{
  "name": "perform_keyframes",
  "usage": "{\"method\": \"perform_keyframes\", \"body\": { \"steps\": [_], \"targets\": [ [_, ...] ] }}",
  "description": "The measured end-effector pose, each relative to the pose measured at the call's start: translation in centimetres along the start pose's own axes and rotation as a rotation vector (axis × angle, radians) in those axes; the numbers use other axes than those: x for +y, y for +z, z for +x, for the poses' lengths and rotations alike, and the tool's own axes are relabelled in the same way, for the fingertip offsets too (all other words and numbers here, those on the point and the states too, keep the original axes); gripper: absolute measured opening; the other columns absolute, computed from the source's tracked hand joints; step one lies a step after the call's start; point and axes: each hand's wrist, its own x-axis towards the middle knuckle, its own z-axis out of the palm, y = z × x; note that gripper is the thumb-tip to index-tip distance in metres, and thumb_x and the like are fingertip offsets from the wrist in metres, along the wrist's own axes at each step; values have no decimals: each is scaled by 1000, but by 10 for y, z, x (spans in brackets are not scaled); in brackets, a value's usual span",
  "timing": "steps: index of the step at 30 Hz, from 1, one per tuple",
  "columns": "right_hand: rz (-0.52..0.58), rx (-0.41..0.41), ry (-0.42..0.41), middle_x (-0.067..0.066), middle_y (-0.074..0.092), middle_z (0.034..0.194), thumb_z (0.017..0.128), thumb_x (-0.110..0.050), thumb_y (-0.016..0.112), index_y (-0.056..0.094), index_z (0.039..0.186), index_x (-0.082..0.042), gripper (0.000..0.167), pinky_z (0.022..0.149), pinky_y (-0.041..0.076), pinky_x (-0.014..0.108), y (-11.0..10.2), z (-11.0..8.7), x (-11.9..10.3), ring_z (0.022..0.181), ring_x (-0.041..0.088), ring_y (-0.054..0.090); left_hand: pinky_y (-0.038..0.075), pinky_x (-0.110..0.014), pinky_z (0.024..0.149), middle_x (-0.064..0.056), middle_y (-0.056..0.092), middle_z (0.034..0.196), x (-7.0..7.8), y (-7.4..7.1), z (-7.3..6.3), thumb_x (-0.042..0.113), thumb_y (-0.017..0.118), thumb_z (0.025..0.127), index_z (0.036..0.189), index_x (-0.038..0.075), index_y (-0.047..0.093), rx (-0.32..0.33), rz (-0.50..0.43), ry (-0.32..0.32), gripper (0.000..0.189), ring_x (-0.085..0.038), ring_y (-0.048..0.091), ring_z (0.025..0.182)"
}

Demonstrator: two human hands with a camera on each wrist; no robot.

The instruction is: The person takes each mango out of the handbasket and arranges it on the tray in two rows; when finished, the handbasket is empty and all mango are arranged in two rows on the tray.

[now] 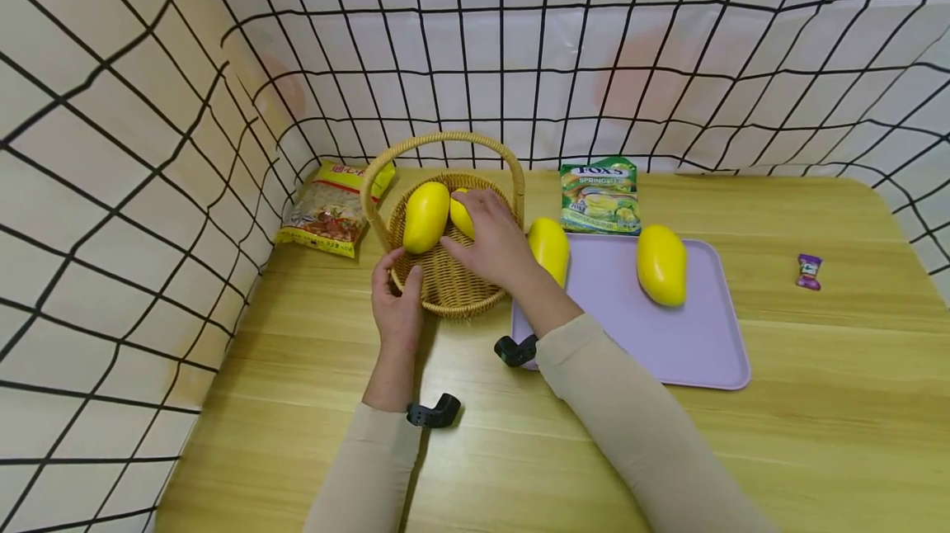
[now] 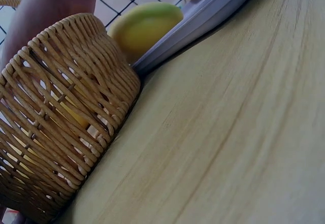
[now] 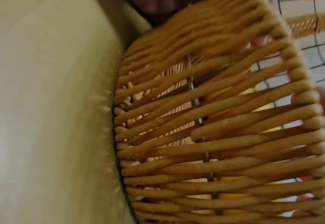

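Observation:
A wicker basket (image 1: 453, 290) with a tall arched handle stands at the middle left of the table. At its left front rim, my left hand (image 1: 397, 310) holds the basket between fingers and thumb. My right hand (image 1: 493, 240) reaches over the right side and grips a yellow mango (image 1: 461, 215) inside, partly hidden by the fingers. A second mango (image 1: 426, 217) leans in the basket's left half. Another mango (image 1: 549, 246) lies on the left end of a lilac tray (image 1: 631, 335), partly behind my right wrist. One more mango (image 1: 662, 266) rests towards the tray's right.
Left of the basket lies a yellow snack bag (image 1: 330, 207). A green Fox's candy bag (image 1: 599, 196) sits behind the tray. A small purple wrapped candy (image 1: 809, 271) is at the right. Black-grid white sheeting (image 1: 519, 46) rises behind and at the sides.

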Motion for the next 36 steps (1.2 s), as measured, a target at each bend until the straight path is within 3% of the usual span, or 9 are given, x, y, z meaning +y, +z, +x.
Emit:
{"method": "perform_keyframes", "body": {
  "steps": [6,14,22,36],
  "targets": [
    [7,3,29,10,42,158,95,-43,69,41,155,-16,72,122,32,46,6,13,3,147,29,37,29,-44,120,-10,50,148,0,-1,0,9,66,94,132,3,59,-5,5,13,38,-22,38,145],
    [-16,-4,105,12,41,158,92,-48,72,40,156,-18,78,115,39,54,9,10,-5,141,36,41,29,-44,120,-9,51,147,-1,-2,1,9,67,95,132,2,60,1,15,18,38,-22,39,144],
    [9,-33,174,14,31,163,90,-51,73,37,157,-18,83,117,36,59,12,8,-4,150,39,29,32,-43,118,-9,52,146,-2,0,2,9,67,94,129,5,62,7,20,16,35,-22,42,141],
    [7,-80,175,17,25,166,91,-54,70,36,158,-16,84,120,33,58,18,12,0,154,40,21,32,-42,117,-7,52,146,-2,-1,2,11,67,95,129,8,63,3,36,15,34,-20,42,140]
  ]
}}
